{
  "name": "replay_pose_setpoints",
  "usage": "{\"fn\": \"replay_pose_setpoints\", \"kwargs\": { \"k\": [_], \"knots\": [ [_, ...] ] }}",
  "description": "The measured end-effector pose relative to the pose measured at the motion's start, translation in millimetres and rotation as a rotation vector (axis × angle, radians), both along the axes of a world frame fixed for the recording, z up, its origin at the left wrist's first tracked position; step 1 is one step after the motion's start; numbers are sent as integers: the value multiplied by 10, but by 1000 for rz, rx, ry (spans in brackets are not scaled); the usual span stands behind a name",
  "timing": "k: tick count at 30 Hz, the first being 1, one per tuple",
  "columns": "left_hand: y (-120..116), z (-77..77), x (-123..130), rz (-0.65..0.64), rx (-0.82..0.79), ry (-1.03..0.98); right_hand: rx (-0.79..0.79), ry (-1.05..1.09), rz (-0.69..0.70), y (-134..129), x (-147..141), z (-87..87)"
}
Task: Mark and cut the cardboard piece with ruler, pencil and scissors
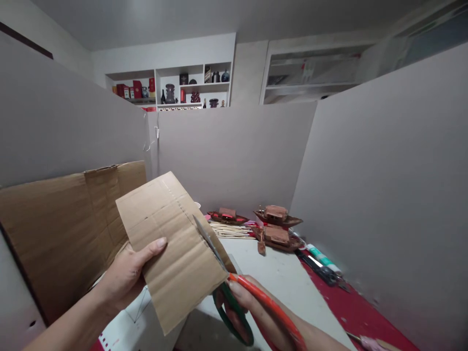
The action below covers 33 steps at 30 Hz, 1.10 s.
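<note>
My left hand [133, 275] grips a piece of brown corrugated cardboard [171, 263] by its left side, thumb on top and fingers hidden underneath. In my right hand [252, 300] is a pair of scissors [268, 300] with one orange-red handle and one green handle. One blade lies over the face of the cardboard, pointing up and left along a cut line near its right edge. The other blade is hidden beneath. Both the board and the scissors are held up above the table.
A large cardboard sheet [47, 229] leans against the left partition. Brown model boats [276, 236] and a bundle of thin sticks [232, 230] stand at the back of the table. A green-and-white tube [323, 258] and a black-handled tool [318, 267] lie on red cloth at right.
</note>
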<state>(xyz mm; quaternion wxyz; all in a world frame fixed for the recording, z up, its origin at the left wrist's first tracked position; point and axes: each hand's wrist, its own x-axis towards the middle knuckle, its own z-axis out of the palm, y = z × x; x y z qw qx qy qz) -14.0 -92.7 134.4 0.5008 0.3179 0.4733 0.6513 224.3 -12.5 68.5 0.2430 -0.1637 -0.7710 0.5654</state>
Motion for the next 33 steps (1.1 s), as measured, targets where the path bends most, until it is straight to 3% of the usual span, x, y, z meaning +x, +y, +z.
{"fn": "replay_pose_setpoints", "kwargs": {
  "k": [19, 27, 33],
  "knots": [
    [-35, -120, 7, -21, 18, -36, -7, 26, -84, -80, 1, -198],
    [-40, -9, -107, 33, 59, -49, -64, 28, -72, -95, -25, -231],
    [26, -30, -157, -41, 22, -112, 77, -16, -28, 32, 5, -264]
  ]
}}
